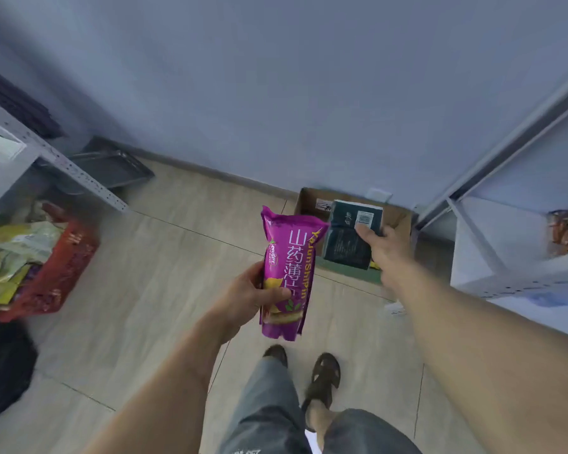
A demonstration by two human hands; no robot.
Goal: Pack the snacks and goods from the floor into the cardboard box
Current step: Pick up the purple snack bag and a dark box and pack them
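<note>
My left hand (254, 291) grips a purple snack bag (287, 273) upright in front of me, above the floor. A dark green packet (348, 235) with a white barcode label is held by my right hand (386, 249), thumb on its top face, over the open cardboard box (312, 199). The box stands on the floor against the wall, and most of its inside is hidden behind the packet and my hand.
A red basket (63, 267) piled with green and yellow snack bags sits on the floor at left, a black bag (4, 365) below it. Metal shelving (46, 152) stands left, and white shelves (505, 253) with snacks stand right. My feet (325, 375) are on the tiled floor.
</note>
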